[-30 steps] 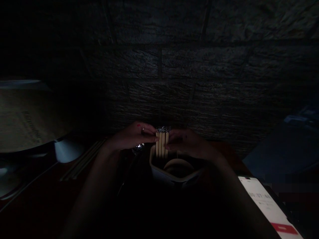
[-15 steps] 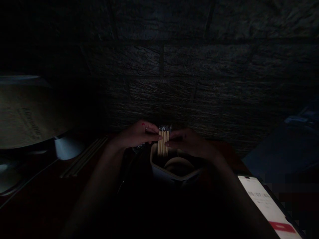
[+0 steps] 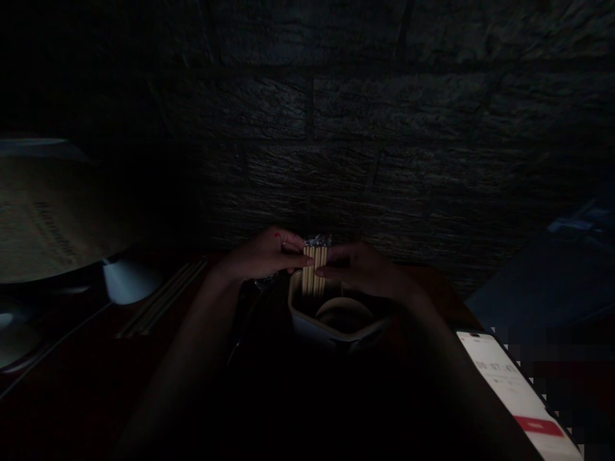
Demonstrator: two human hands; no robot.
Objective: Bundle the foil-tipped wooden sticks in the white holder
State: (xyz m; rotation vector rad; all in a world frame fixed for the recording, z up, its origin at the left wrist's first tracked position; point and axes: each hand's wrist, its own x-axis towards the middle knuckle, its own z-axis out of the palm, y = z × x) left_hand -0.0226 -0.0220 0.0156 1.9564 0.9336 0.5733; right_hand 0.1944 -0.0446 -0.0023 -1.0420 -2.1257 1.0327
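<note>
Several pale wooden sticks (image 3: 313, 282) stand side by side in a flat upright row, with crinkled shiny clear wrapping (image 3: 318, 241) at their top. My left hand (image 3: 266, 256) pinches the row from the left, its thumb across the front. From the other side my right hand (image 3: 362, 269) grips the same sticks, thumb also in front. Their lower ends reach down into an angular open box (image 3: 300, 315), and whether they touch its bottom is hidden in the dark. Inside the box, right of the sticks, shows a curved rim of a round thing (image 3: 343, 303).
Loose thin sticks (image 3: 166, 298) lie on the dark table at left. Beyond them are a large tan printed package (image 3: 43, 221) and a pale cup-like object (image 3: 125, 282). A lit phone (image 3: 512, 384) with a timer lies at right. A rough block wall (image 3: 307, 115) rises behind.
The view has tipped slightly, so everything sits a little higher in the picture. Both hands keep their hold on the sticks, which have barely moved relative to the box.
</note>
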